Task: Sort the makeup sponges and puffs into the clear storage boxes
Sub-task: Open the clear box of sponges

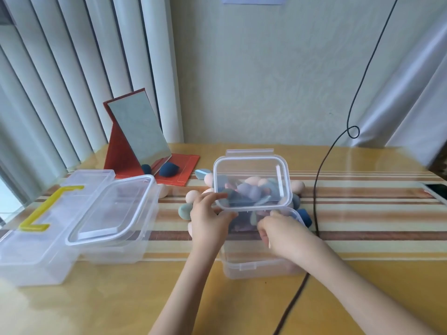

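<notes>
Clear plastic box (261, 264) at centre of glossy striped worktop (362, 213); its transparent rounded lid (251, 183) tilted up; left hand (209, 217) pinches the lid's near-left corner; right hand (281, 234) curled over the box rim, whether its grip holds anything cannot be told; soft egg-shaped sponges (251, 189), peach, blue, grey-green, seen through and around the lid; second lidded clear box (113, 213) to the left.

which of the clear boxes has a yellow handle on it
The big clear box at the far left edge of the table: a yellow handle lies on its lid. The other two boxes have none.
</notes>
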`<state>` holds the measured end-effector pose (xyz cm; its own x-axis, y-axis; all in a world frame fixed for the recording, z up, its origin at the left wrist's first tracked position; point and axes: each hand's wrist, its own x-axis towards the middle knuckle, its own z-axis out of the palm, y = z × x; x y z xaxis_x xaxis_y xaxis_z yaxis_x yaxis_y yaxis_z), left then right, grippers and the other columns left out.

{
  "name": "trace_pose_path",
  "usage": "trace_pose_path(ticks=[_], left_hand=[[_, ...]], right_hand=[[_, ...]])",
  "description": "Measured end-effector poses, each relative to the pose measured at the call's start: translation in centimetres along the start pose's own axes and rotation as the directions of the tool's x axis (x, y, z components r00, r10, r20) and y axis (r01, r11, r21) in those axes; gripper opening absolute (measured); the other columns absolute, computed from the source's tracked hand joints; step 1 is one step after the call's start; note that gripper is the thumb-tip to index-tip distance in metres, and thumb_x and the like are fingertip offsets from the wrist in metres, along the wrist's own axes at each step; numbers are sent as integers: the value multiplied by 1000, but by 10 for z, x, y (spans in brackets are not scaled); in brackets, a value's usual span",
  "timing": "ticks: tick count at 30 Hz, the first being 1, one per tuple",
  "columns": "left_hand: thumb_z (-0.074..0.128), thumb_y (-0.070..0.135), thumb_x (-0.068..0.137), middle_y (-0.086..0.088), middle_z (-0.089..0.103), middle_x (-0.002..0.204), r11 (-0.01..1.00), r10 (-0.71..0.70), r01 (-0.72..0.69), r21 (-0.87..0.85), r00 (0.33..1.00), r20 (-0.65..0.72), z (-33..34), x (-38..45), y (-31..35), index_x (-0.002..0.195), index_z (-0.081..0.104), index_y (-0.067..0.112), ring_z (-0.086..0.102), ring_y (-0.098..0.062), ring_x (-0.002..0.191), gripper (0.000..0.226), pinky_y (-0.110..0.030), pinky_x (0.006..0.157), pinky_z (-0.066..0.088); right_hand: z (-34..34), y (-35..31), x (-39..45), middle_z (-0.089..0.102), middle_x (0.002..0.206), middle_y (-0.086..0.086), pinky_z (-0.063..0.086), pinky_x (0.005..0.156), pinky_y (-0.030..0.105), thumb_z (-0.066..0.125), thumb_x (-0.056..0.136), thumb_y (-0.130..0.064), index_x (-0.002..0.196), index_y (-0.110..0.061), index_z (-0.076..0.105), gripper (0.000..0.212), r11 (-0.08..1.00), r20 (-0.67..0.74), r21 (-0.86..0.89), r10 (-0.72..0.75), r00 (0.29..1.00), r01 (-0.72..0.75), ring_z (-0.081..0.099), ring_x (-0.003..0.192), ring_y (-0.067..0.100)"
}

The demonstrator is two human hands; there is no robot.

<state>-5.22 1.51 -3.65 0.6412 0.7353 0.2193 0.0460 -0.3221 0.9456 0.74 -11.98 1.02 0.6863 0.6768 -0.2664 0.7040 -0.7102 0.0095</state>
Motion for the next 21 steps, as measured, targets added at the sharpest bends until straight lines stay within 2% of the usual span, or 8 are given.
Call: trace_pose_path(ticks=[3,6,8,10,13,16,18,21], left_hand=[[82,9,66,7,52,105,997,-58,57,-53,998,-6,-8,2,0,106,67,26,68,-14,84,46,-30,78,57],[83,8,66,-2,60,114,994,-56,54,-96,998,-17,-23,1,9,104,66,31,68,-2,75,48,-15,69,55],[83,5,66,-6,66,109,992,-55,51,-117,998,-32,-36,-1,17,106,66,30,69,-2,74,50,-12,63,53],[83,4,65,-9,69,104,992,-58,49,-119,996,-71,-50,-5,24,108,67,27,69,-7,76,51,-8,59,49],[82,3,64,-10,68,105,993,-48,32,-111,988,-146,-70,-17,30,108,68,27,68,-3,75,52,-4,57,45],[83,1,63,-11,66,108,994,-63,41,-102,974,-218,-90,-38,37,106,69,29,64,-2,69,53,-1,53,41],[83,1,62,-11,66,108,994,-67,44,-99,966,-248,-103,-55,41,102,70,34,62,-2,72,54,0,51,40],[84,2,61,-9,67,107,997,-59,37,-74,947,-316,-123,-80,44,94,69,41,63,-2,78,53,2,52,40]], right_hand=[[-7,14,0,60,96,4,38,49,16,49,83,-2,74,-25,58,26,916,-29,396,-52,998,60,53,68,9],[-32,29,-8,66,106,-2,48,57,19,59,81,5,70,-25,61,33,465,-215,853,-102,971,238,61,81,8],[-46,43,-8,68,99,-8,54,55,31,57,85,12,70,-24,60,39,121,-364,924,-16,931,363,66,82,14],[-51,59,3,68,93,-10,56,55,37,56,88,9,74,-24,58,35,-11,-448,891,140,883,454,67,73,17],[-42,70,32,65,101,-4,51,65,33,52,84,8,78,-26,58,36,217,-534,844,273,800,490,59,76,19],[-29,53,57,56,111,4,41,65,7,44,76,22,83,-13,58,39,407,-650,726,143,746,554,52,80,4],[-19,42,72,52,114,4,36,70,1,44,73,26,85,-7,61,39,523,-670,642,29,742,560,50,84,-4],[0,39,99,55,130,8,30,91,5,45,77,18,93,-15,65,41,656,-620,541,-112,777,526,47,126,11]])
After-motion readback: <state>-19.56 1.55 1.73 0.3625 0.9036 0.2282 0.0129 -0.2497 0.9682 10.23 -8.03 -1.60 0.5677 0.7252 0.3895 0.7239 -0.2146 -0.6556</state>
